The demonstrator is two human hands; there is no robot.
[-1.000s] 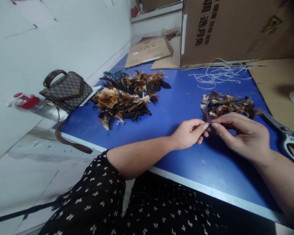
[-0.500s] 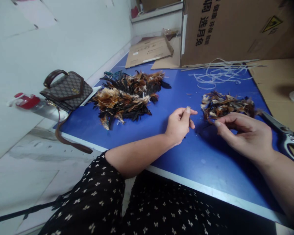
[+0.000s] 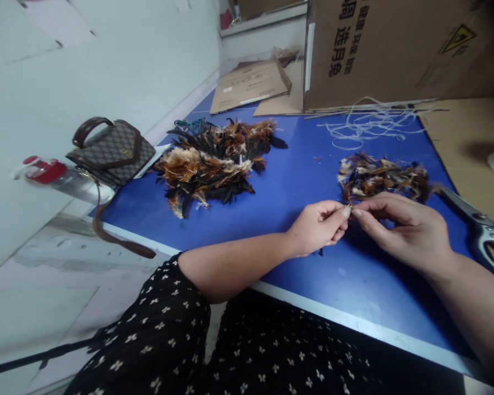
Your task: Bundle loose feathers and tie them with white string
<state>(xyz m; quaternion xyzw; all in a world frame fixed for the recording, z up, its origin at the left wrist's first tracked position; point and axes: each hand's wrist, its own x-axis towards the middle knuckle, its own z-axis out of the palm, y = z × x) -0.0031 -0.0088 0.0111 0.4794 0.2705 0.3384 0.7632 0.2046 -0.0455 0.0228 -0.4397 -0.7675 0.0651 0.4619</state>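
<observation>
My left hand (image 3: 319, 227) is closed in a pinch above the blue table. A small pale quill end of a feather (image 3: 349, 207) shows at its fingertips, and a dark tip pokes out below the palm. My right hand (image 3: 407, 227) is also pinched, its thumb and forefinger meeting the left fingertips. What lies between the right fingers is too small to make out. Just behind the right hand is a small pile of loose brown, black and cream feathers (image 3: 382, 175). A larger heap of feathers in bunches (image 3: 214, 164) lies on the left.
Scissors (image 3: 483, 225) lie right of my right hand. White string (image 3: 370, 126) is tangled at the back, before a big cardboard box (image 3: 387, 55). A handbag (image 3: 115, 148) and a red-capped bottle (image 3: 61, 178) are at the left edge. Flat cardboard (image 3: 251, 88) lies behind.
My left hand has moved right and slightly down, bringing its fingertips to the right hand's. The right hand has shifted slightly left, away from the small feather pile.
</observation>
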